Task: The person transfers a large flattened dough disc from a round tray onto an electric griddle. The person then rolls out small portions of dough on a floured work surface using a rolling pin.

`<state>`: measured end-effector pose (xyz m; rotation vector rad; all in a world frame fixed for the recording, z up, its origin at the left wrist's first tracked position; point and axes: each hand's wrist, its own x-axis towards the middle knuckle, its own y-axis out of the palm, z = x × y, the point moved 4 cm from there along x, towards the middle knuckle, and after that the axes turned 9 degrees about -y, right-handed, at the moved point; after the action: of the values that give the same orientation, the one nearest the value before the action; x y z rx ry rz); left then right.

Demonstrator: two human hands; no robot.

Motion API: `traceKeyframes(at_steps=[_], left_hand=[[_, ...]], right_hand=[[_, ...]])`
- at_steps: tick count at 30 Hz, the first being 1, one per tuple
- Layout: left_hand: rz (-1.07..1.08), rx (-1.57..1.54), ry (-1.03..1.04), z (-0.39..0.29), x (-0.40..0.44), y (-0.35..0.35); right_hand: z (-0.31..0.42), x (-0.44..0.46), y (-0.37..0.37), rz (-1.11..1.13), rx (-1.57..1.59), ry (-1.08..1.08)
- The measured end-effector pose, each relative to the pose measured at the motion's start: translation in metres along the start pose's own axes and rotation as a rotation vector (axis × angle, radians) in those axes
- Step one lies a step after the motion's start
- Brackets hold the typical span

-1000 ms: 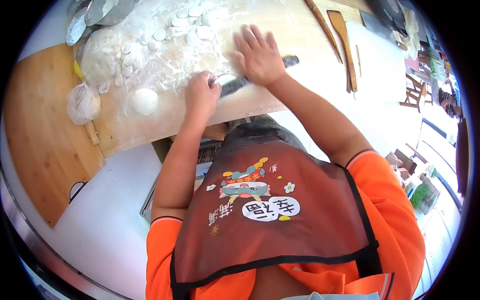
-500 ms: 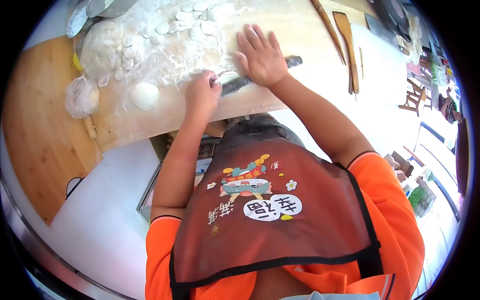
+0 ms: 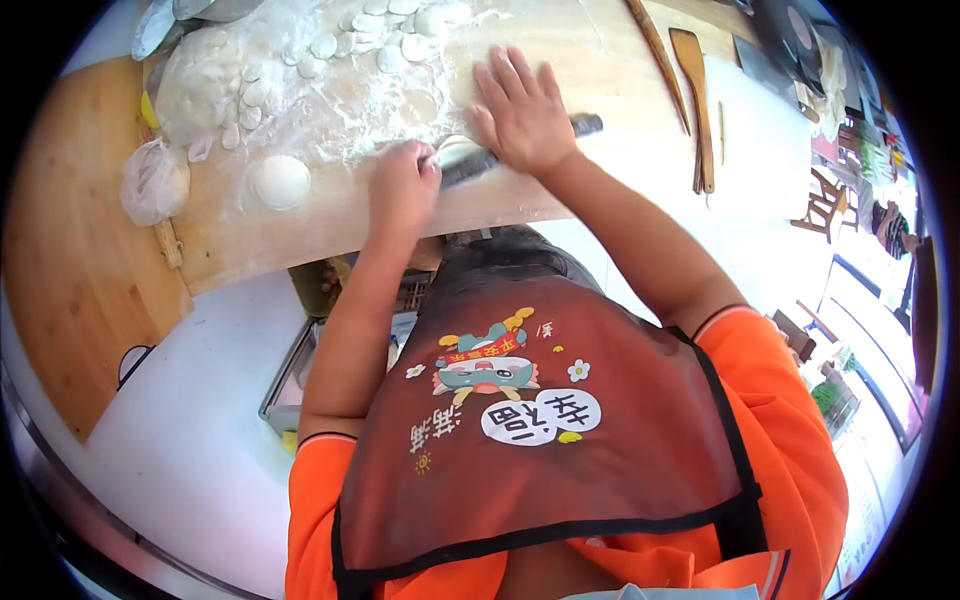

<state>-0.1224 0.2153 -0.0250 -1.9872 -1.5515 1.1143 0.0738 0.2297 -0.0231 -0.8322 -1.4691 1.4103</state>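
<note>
My right hand (image 3: 525, 118) lies flat, fingers stretched out, with its palm over a dark rolling pin (image 3: 468, 170). The pin's far end shows beyond the wrist, and its middle is hidden under the palm. Closed fingers of my left hand (image 3: 402, 188) pinch the edge of a thin dough wrapper (image 3: 457, 148), which lies against the pin between the two hands. To the left of my left hand rests a pale round of dough (image 3: 281, 183), perhaps stacked wrappers. Several small dough discs (image 3: 388, 58) are scattered in flour farther back.
Flour covers much of the wooden board (image 3: 560, 60). A wooden spatula (image 3: 694, 90) and a long stick (image 3: 660, 65) lie at the right. A plastic bag (image 3: 152, 185) sits at the left, with metal bowls (image 3: 205, 8) at the back left.
The view has shifted slightly. Both hands keep nearly the same places, the left pinching the wrapper and the right flat on the rolling pin.
</note>
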Motion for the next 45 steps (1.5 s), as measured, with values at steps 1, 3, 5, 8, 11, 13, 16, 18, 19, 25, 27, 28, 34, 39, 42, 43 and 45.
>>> traceKeyframes(at_steps=[1,3,5,8,11,13,16,18,19,25,27,28,34,39,42,43,45], left_hand=[[-0.046,0.055,0.096,0.001,0.008,-0.002],[-0.026,0.106,0.164,-0.009,0.011,-0.002],[0.093,0.103,0.105,-0.023,0.019,-0.01],[0.107,0.041,0.004,-0.011,0.015,-0.006],[0.094,-0.057,-0.069,0.003,-0.006,0.006],[0.026,-0.125,-0.062,0.003,-0.01,0.005],[0.005,0.025,0.006,0.006,0.001,-0.002],[0.09,0.049,-0.012,-0.01,0.01,-0.005],[0.127,0.061,-0.019,-0.019,0.016,-0.01],[0.115,0.086,-0.067,-0.003,0.01,0.004],[0.142,-0.016,-0.168,0.0,-0.007,0.007],[0.123,0.007,-0.154,0.002,-0.012,0.007],[0.174,0.089,-0.053,-0.014,0.02,-0.002],[0.127,0.162,0.055,-0.007,0.022,-0.002],[0.164,-0.036,-0.06,0.007,0.003,0.007],[0.15,-0.041,-0.073,0.008,-0.004,0.009],[0.082,-0.048,-0.09,0.009,-0.009,0.0]], right_hand=[[-0.006,0.015,0.008,-0.008,-0.017,0.002],[-0.014,0.025,0.016,-0.052,0.02,0.041],[-0.014,0.027,0.018,-0.049,0.033,0.061],[0.015,-0.046,-0.012,0.127,0.016,0.039],[0.021,-0.064,-0.012,0.123,0.029,-0.005],[0.012,-0.038,-0.01,0.052,0.014,-0.021],[-0.004,0.011,0.007,-0.015,-0.011,-0.005],[-0.014,0.036,0.017,-0.006,0.005,0.054],[-0.013,0.032,0.016,0.009,0.008,0.068],[0.029,-0.079,-0.023,0.214,0.007,0.027],[0.027,-0.073,-0.02,0.152,0.028,0.009],[0.022,-0.06,-0.016,0.108,0.034,-0.005],[-0.008,0.026,0.019,-0.031,0.001,0.044],[0.018,-0.045,-0.002,0.1,0.008,0.014],[0.033,-0.082,-0.023,0.133,0.046,-0.019],[0.03,-0.071,-0.023,0.093,0.061,-0.023],[0.02,-0.035,-0.006,0.04,0.027,-0.035]])
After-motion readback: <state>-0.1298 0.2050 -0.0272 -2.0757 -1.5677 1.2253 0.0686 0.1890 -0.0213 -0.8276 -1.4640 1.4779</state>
